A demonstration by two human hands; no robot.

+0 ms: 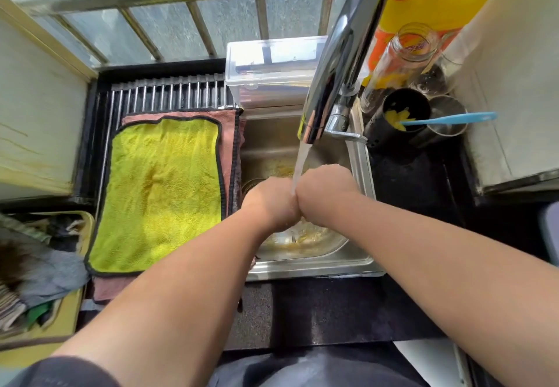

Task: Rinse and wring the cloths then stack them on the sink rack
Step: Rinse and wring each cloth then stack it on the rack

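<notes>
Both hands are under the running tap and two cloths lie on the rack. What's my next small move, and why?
Probably move the left hand to the tub for the grey cloth. It meets the right hand under the stream with no cloth showing, though fingers are hidden; the yellow cloth already lies on the pink cloth.

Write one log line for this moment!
left hand, right hand: touching under tap water | yellow cloth: spread over pink cloth on rack | grip: hidden

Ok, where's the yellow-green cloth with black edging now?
Head view, left side: the yellow-green cloth lies flat on a pink cloth over the metal bar rack, beside the steel sink.
</notes>
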